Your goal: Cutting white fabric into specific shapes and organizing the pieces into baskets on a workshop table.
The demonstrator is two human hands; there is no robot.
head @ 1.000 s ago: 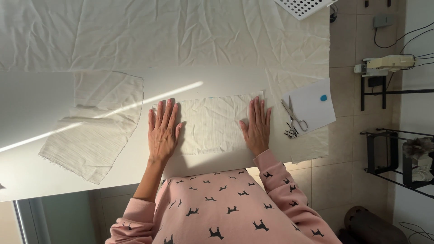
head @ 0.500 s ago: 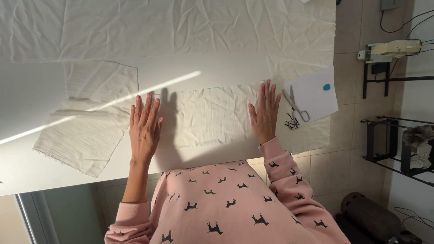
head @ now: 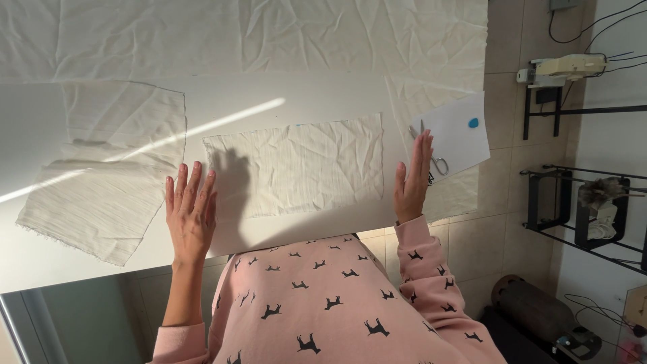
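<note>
- Rectangular cream fabric piece (head: pixel 296 168) lies flat on the white desk (head: pixel 323 94), near the front edge and roughly centred before the person.
- Its long axis runs left to right across the view, parallel to the desk's front edge; short sides face the two hands. Top edge tilts slightly, the right end a little higher than the left. Surface creased, finely ribbed.
- Left hand (head: pixel 191 214) flat on the desk, palm down, fingers spread and pointing away from the body. It grasps nothing. It sits just beside the fabric's lower left corner; its shadow falls on the cloth's left end. Whether the fingertips touch the edge, cannot tell.
- Right hand (head: pixel 412 180) open, fingers straight and together, pointing away from the body, at the desk's right front edge. It holds nothing. It stands a little apart from the fabric's right short side.
- Scissors (head: pixel 431 156) lie just past the right fingertips, partly under a white paper sheet (head: pixel 461 138) bearing a small blue mark (head: pixel 473 123).
- A larger cream cloth piece (head: pixel 111 168) lies to the left of the left hand, folded over itself, frayed at the lower edge.
- A wide wrinkled cloth (head: pixel 269 34) covers the far part of the desk.
- A sunlight streak crosses the desk diagonally.
- Pink sleeves and a pink top with small dark animal figures in the foreground.
</note>
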